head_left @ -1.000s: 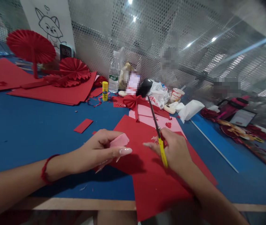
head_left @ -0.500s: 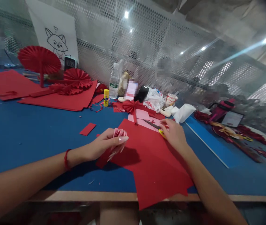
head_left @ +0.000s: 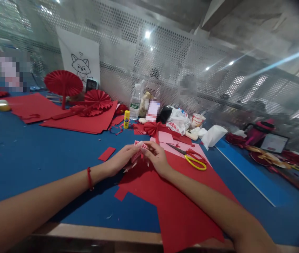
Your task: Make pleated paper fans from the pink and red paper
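Head view: the pink paper (head_left: 136, 155), finely pleated, is held between both hands, above the left part of the red sheet (head_left: 182, 211). The left hand (head_left: 121, 159) has its grip closed on it from the left, the right hand (head_left: 158, 159) from the right, so neither is clearly nearer. Fingers cover much of it; its long axis cannot be told surely. Scissors (head_left: 183, 151) lie untouched, right of the right hand, blades pointing away and left.

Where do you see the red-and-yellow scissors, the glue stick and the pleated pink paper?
Scissors (head_left: 185, 153): head view, where blades meet handles.
Glue stick (head_left: 126, 119): head view, middle of the barrel.
Pleated pink paper (head_left: 137, 155): head view, folds between the hands.
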